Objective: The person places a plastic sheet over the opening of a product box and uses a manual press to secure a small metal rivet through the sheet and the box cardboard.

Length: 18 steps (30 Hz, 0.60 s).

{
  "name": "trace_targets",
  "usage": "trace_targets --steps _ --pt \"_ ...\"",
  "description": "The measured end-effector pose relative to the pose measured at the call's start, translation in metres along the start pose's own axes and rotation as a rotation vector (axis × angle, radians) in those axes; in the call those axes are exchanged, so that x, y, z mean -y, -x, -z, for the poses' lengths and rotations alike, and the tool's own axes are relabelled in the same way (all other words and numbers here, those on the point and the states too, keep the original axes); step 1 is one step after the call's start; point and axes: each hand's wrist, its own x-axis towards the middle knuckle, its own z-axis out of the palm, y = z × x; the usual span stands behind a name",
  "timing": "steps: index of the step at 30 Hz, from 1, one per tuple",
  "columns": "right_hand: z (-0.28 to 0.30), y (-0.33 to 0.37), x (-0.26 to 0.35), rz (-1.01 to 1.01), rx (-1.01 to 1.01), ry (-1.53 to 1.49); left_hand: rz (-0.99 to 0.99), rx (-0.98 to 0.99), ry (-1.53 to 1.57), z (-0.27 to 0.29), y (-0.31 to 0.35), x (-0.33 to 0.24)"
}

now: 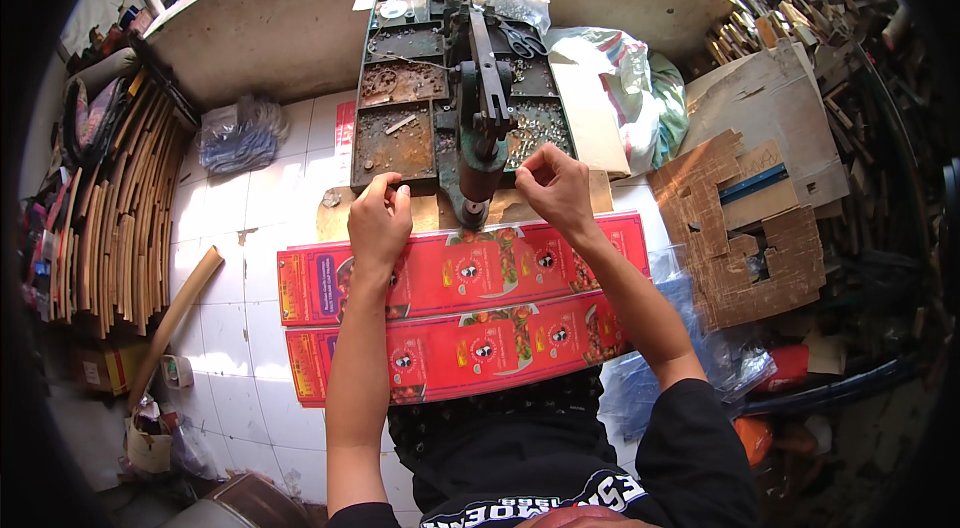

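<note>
My left hand (380,228) is closed, fingers curled, at the front left edge of a dark compartment tray (437,143). Whatever it may hold is too small to see. At the tray's front right, my right hand (558,190) pinches thumb and fingertips together beside small shiny metal pieces (524,142); anything between them cannot be made out. Between my hands stands a dark green hand press (484,153), its round lower end over a brown board (430,215). Two long red printed sheets (470,270) lie in front of it, one nearer me, beneath my forearms.
Scissors (522,40) lie at the tray's back right. A white woven sack (610,73) and cut cardboard (740,228) are on the right. Stacked cardboard strips (118,218) line the left, with a plastic bundle (243,135) on the white tiles. A low wall (280,38) runs behind.
</note>
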Motion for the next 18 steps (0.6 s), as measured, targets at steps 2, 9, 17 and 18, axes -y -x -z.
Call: trace_targets --steps 2,9,17,18 --pt "-0.008 0.013 -0.003 -0.039 -0.011 -0.087 -0.023 -0.001 0.028 -0.002 0.001 -0.002" --pt "-0.024 0.023 -0.022 0.232 -0.106 -0.252 -0.132 -0.016 0.013 -0.004 0.002 -0.001" --pt "-0.022 0.028 -0.008 0.731 0.031 -0.041 -0.622 0.027 0.001 -0.001 0.009 -0.034" --pt "-0.023 0.029 -0.007 0.751 0.054 -0.053 -0.676 0.065 0.025 -0.001 0.01 -0.037"
